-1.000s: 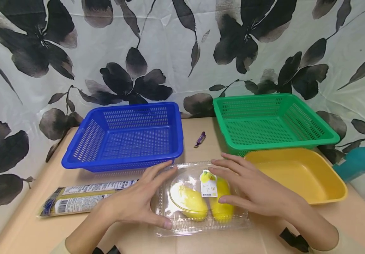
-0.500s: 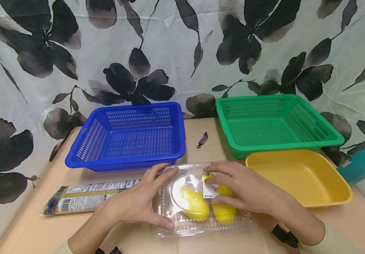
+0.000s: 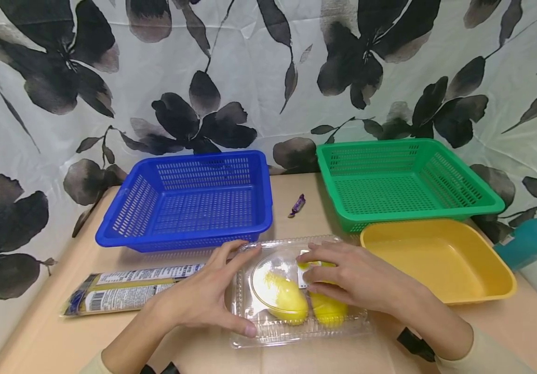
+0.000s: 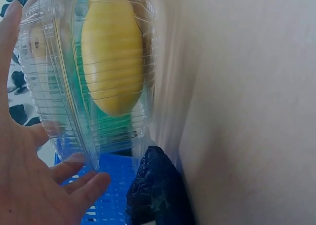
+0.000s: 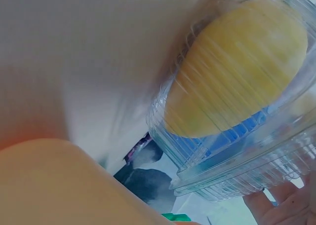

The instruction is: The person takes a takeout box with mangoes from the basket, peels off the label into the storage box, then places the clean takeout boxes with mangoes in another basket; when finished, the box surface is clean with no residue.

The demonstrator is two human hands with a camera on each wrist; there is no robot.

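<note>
A clear plastic clamshell box (image 3: 264, 340) lies on the table in front of me in the head view. Two yellow mangoes (image 3: 289, 301) sit inside it, and a white label (image 3: 302, 267) is on the lid. My left hand (image 3: 198, 298) spans the box's left side, fingers at the far end and thumb near the front; the left wrist view shows these fingers (image 4: 91, 188) against the ribbed wall. Over the right mango (image 3: 329, 311), my right hand (image 3: 352, 272) rests on the lid with bent fingers, partly covering the label. Its fingertips are hidden in the right wrist view.
Behind are a blue basket (image 3: 184, 242) at left and a green basket (image 3: 413, 214) at right. A yellow tub (image 3: 437, 291) is right of the box. A long barcoded packet (image 3: 128, 291) lies at left. A purple-wrapped candy (image 3: 297, 205) is between the baskets; a teal bottle (image 3: 532, 236) stands far right.
My right hand has come down and inward onto the lid, its fingers bending more and covering part of the label. My left hand stays at the box's left side.
</note>
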